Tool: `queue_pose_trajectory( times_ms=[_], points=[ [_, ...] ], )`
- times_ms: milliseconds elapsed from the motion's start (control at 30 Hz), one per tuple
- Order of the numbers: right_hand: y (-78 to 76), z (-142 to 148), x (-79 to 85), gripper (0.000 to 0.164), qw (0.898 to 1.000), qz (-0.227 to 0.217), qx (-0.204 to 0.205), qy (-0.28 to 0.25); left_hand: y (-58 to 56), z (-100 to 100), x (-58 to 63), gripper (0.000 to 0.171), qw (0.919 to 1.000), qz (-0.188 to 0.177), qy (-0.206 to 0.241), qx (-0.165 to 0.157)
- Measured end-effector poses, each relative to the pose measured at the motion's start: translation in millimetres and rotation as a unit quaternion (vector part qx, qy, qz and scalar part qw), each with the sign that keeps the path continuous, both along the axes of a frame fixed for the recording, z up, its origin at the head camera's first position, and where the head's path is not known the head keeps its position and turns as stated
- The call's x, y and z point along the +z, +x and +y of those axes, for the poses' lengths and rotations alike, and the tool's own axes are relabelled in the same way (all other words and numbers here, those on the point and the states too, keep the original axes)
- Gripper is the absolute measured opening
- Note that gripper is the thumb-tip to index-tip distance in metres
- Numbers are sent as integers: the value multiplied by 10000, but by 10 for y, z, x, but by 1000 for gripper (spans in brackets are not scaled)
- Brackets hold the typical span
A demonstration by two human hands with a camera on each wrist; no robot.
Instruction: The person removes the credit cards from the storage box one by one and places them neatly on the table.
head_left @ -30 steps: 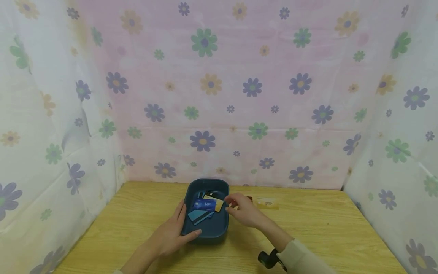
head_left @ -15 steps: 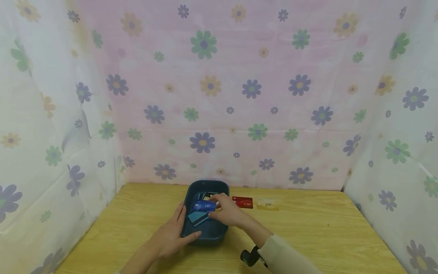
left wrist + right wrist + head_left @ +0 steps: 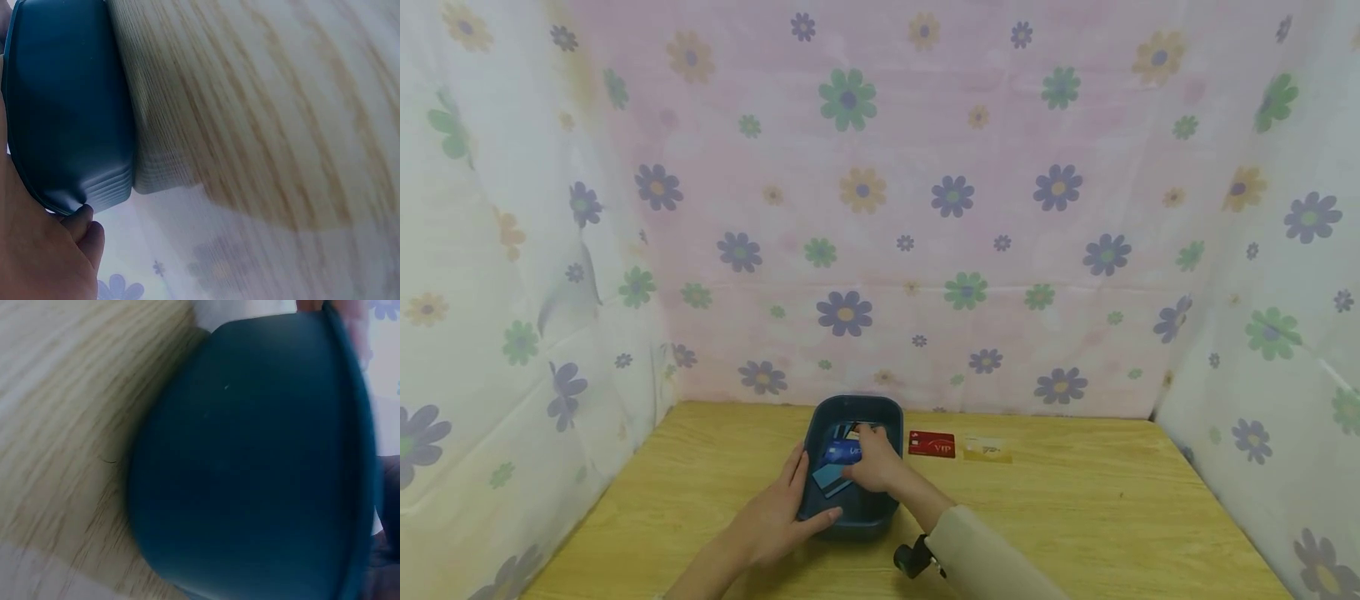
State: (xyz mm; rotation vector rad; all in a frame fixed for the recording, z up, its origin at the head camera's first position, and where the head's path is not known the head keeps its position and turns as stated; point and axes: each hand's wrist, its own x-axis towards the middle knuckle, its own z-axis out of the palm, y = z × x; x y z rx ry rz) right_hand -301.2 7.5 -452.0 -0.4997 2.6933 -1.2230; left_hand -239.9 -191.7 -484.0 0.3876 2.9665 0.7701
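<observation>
In the head view, a dark blue plastic basin (image 3: 848, 518) stands on the table with several plastic cards inside. My left hand (image 3: 772, 510) grips its near left side, thumb over the front rim and fingers along the outer wall. Down in the basin, my right hand (image 3: 877, 465) has its fingers over the cards, beside the blue VIP card (image 3: 841, 452). Its thumb meets the edge of a light blue striped card (image 3: 831, 481). The hand covers part of the pile, so I cannot tell whether it pinches a card. The basin's outer wall (image 3: 250, 456) fills the right wrist view.
On the wooden table (image 3: 1075, 517), right of the basin, a red VIP card (image 3: 932, 444) and a pale gold card (image 3: 987, 449) lie in a row. Flowered cloth (image 3: 910, 167) hangs behind and along both sides. A black device (image 3: 913, 557) sits at my right wrist.
My right hand has moved left from beside the basin's right rim to over the cards inside, uncovering the red card on the table. The left hand has kept its place.
</observation>
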Motion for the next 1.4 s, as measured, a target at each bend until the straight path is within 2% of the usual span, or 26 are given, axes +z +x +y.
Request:
queue_pose_trajectory(
  times_ms=[167, 333, 700, 933, 1167, 1400],
  points=[
    [-92, -79, -50, 81, 9987, -30, -483, 182, 0, 3, 12, 112, 10000, 44, -10, -18],
    [-133, -113, -94, 79, 9973, 78, -595, 430, 7, 2, 8, 111, 9999, 65, 7, -88],
    [-153, -132, -205, 47, 9925, 625, -694, 794, 14, 25, 9, 112, 9999, 85, -7, -82],
    [-169, -152, -253, 61, 9931, 511, -777, 710, 37, 31, 6, 114, 10000, 59, -36, -44],
    [-175, -182, -257, 60, 9935, 365, -885, 624, 40, 16, 8, 113, 10000, 83, -6, -33],
    [-184, -197, -259, 67, 9934, 490, -944, 429, 20, 5, 15, 113, 9999, 97, -17, -19]
  ],
)
